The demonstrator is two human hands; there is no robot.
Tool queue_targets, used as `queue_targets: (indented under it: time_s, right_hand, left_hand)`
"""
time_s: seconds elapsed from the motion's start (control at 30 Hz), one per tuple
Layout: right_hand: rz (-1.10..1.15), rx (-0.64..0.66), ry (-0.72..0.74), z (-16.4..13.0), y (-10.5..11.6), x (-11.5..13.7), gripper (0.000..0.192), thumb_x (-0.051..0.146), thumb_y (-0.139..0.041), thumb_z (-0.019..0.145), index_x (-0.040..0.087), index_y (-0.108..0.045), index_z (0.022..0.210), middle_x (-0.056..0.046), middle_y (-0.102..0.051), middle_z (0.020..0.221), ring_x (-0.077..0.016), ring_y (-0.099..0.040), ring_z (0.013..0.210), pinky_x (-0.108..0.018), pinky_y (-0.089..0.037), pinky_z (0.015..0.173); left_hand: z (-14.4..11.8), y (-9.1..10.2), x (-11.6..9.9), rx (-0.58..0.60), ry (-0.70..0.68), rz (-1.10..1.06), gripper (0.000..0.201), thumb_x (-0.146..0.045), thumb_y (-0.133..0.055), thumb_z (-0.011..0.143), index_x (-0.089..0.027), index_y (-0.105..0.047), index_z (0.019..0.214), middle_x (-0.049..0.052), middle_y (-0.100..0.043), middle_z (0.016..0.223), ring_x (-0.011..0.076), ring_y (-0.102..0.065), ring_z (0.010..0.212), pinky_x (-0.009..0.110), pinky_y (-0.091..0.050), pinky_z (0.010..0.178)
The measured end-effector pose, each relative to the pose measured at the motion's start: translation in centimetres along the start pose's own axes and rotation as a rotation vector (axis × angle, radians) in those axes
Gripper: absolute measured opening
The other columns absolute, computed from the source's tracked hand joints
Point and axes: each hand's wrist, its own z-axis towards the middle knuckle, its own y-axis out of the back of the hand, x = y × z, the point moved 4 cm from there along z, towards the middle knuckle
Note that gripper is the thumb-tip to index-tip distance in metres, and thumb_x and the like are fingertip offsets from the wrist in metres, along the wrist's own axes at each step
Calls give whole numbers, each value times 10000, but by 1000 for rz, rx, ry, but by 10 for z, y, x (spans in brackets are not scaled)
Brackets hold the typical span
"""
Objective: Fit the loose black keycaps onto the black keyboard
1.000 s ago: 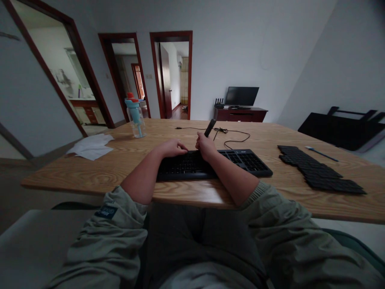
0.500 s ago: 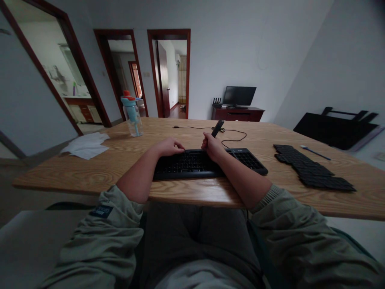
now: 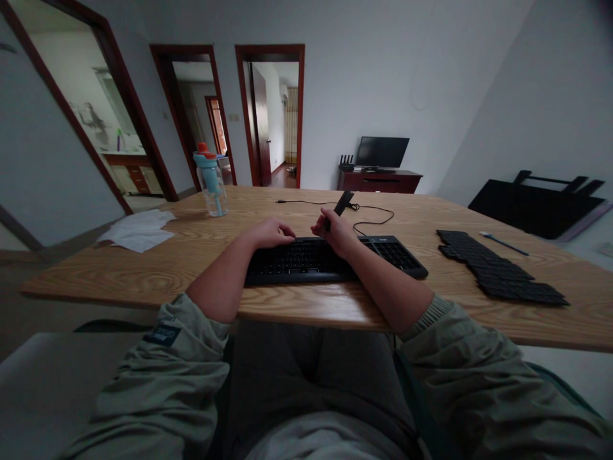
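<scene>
A black keyboard (image 3: 297,273) lies along the table's near edge, its key area showing bare sockets with the keycaps off. My left hand (image 3: 271,234) holds the keyboard's back edge, fingers curled over it left of the middle. In my right hand (image 3: 339,234), above the middle of the keyboard, is a black flat-handled tool (image 3: 343,202). Its handle points up and away from me; the working end is hidden behind the fingers, so its kind is unclear. Rows of black keycaps (image 3: 483,265) lie on the table to the right.
A blue-handled brush (image 3: 505,243) lies beyond the keycaps. The keyboard's cable (image 3: 378,222) curls across the wooden table (image 3: 201,281) behind it. At the left are white tissues (image 3: 138,230) and an upright water bottle (image 3: 211,185) with a red and blue lid.
My right hand has shifted slightly, its fingers loosening around the tool, and the handle has turned a little. My left hand stays on the keyboard's back edge.
</scene>
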Motion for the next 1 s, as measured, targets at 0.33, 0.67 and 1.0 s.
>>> queue_targets:
  time_s: [0.33,0.67,1.0]
  right_hand:
    - [-1095,388,596,-24,5,46,225,142,-604,816,175,-719,1007,-81,-678,988,-221,-627,925,-360,-483,892]
    - [-1533,647,440,-26,29,29,273,120,-627,818,176,-766,1045,-98,-710,1034,-194,-649,889,-258,-475,814]
    - [-1458,499,312,-35,31,43,241,324,-637,903,175,-693,1084,-60,-719,921,-163,-622,746,-245,-426,648]
  left_hand:
    - [-3,3,-9,-18,8,7,370,-401,-620,835,-183,-766,1096,59,-767,1063,197,-680,922,260,-492,809]
    - [-4,4,-9,-12,53,24,395,-404,-601,823,-169,-761,1098,60,-766,1076,197,-683,936,248,-491,804]
    - [-4,3,-8,-8,69,10,420,-419,-602,816,-167,-750,1117,63,-763,1083,200,-685,950,254,-492,821]
